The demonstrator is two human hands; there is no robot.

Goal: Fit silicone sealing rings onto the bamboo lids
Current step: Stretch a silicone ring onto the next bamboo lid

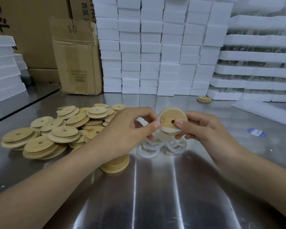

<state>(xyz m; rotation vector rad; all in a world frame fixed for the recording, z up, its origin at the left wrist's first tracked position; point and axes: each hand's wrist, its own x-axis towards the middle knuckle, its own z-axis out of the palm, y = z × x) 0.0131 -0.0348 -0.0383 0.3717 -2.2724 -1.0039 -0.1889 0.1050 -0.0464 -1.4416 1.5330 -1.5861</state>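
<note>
- I see a steel desk [155,195], brushed and shiny, with bright streaks of light running from the near edge toward the middle.
- A seam or second panel crosses the far left corner of the desk at an angle.
- The left grip [130,128] pinches a translucent white silicone ring [170,129] between thumb and forefinger, at the left rim of the bamboo lid [168,119].
- The right grip [203,129] holds that lid, thumb pressed on its face beside the small hole, the other fingers curled behind it.
- Lid and ring are held above the middle of the desk. The ring loops round the lid's edge; I cannot tell how far it is seated.
- Directly below the grips a loose heap of rings [149,150] lies on the steel.
- A wide pile of lids [56,133] covers the left half of the desk, many overlapping, each with a hole.
- One short stack of lids [116,164] sits under my left forearm, nearer the front edge.
- Another small stack, the far lids [203,99], rests alone toward the far right.
- A blue label [256,132] lies flat near the right edge, with a white sheet [262,113] beyond it.
- Along the far edge stands a wall of white foam boxes [155,47], stacked in columns.
- To the right of them are layered foam trays [257,63].
- Left of them stands a worn cardboard carton [78,63] marked 10, with larger cartons behind.
- Foam slabs [3,71] are piled at the far left.
</note>
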